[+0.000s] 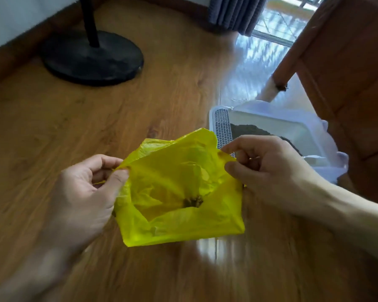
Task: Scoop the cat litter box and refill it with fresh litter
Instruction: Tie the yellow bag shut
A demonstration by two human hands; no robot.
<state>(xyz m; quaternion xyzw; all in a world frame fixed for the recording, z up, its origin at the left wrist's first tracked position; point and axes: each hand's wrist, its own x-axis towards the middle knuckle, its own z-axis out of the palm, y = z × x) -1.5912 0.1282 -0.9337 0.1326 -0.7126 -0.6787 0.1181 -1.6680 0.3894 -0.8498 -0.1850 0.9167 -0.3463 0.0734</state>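
My left hand and right hand: both raised over wood floor, each pinching opposite rim edge of yellow bag between thumb and curled fingers. Bag: thin crinkled plastic, mouth pulled wide, opening facing up toward me; long axis left-right. Dark clump at bag bottom. Litter box: white plastic, grated step at near-left end, dark litter inside; sits on floor just beyond right hand. Black round stand base far left.
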